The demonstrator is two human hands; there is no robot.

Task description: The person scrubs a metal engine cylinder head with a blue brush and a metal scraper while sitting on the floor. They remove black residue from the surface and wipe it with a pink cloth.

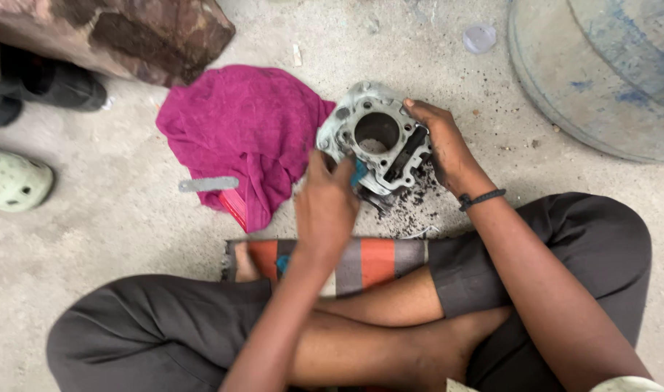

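A grey metal engine cylinder block (372, 131) with a round bore stands tilted on the concrete floor in front of my crossed legs. My right hand (444, 149) grips its right side. At the block's lower left edge, my left hand (324, 203) presses a small blue tool (359, 173) against it. Black grit (412, 199) lies scattered under and beside the block.
A magenta cloth (245, 131) lies left of the block with a flat grey metal strip (208, 184) at its edge. A striped mat (368, 261) is under my legs. A large blue-grey drum (600, 72) stands at right; a stone block (128, 33) and footwear (12, 181) at left.
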